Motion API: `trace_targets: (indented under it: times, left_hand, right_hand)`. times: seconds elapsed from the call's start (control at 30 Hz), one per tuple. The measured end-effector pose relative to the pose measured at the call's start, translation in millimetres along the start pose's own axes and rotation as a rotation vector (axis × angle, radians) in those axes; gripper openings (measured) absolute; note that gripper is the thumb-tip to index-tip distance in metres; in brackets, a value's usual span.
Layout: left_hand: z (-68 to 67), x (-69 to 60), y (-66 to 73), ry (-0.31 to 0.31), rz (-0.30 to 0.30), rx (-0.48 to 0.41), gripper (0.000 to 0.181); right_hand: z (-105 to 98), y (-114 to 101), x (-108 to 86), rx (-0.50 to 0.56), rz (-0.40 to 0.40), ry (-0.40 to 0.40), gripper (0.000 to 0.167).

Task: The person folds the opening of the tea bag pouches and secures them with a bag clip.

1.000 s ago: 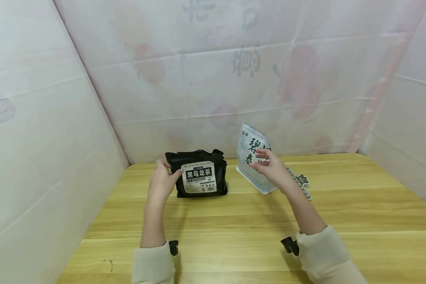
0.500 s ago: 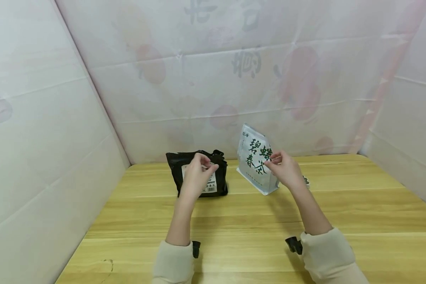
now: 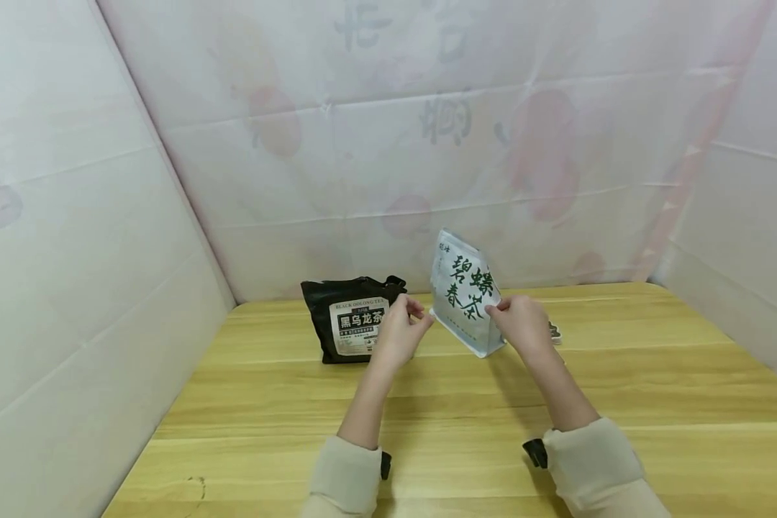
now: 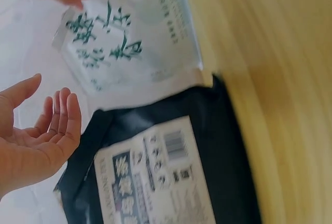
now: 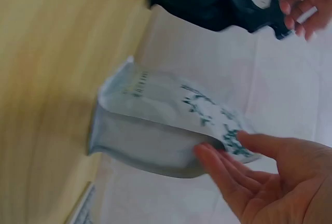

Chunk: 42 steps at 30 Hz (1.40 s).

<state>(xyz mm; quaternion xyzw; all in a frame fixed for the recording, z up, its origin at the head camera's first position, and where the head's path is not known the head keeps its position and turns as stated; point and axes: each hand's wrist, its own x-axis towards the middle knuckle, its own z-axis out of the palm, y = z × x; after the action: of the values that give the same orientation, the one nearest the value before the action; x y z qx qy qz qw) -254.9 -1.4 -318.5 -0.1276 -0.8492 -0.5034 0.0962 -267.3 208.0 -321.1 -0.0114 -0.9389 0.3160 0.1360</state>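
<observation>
A white tea bag with green characters stands angled at the back of the table. My right hand is at its right edge; in the right wrist view that hand has its thumb over the front and its fingers against the side fold. A black tea bag with a pale label stands to the left. My left hand, holding nothing, is in front of its right end, near the white bag's left edge. The left wrist view shows the left hand's fingers loosely bent.
Partly hidden behind my right forearm, a small flat black-and-white item lies on the wooden table. Pale printed cloth hangs behind the table and along both sides.
My left hand has moved right across the front of the black bag towards the white one. My right hand has shifted to the white bag's right edge and closed on it.
</observation>
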Motion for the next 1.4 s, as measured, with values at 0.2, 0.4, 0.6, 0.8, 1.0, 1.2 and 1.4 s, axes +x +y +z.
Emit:
trace_targets:
  times: [0.2,0.4,0.6,0.8,1.0,1.2,1.4]
  left_hand:
    - [22.7,10.4,-1.7,-0.027,-0.043,-0.063,0.021]
    - [40.3,20.5,-1.1,-0.048,-0.092,-0.079,0.025]
    - [51.9,33.6,-2.9,-0.050,-0.174,-0.149,0.045]
    - [60.8,44.2,-4.8,-0.044,-0.219,-0.226,0.061]
    - [67.0,51.0,-13.9,-0.062,-0.278,-0.243,0.070]
    - [68.5,57.2,-27.5,-0.061,-0.331,-0.301,0.070]
    - [68.6,58.4,-32.6,-0.086,-0.317,-0.308,0.062]
  right_hand:
    - [9,5,3.8,0.162,0.051,0.071,0.027]
    - [13,14,6.4,0.320,0.053,0.091,0.022]
    - [5,18,5.3,0.318,0.057,0.018,0.022]
    - [-8,29,6.9,0.419,0.063,-0.098,0.023]
    - [-17,38,8.0,0.473,0.046,-0.191,0.022]
    - [-22,44,8.8,0.486,0.028,-0.259,0.023]
    - [-24,49,10.6,0.473,0.002,-0.280,0.024]
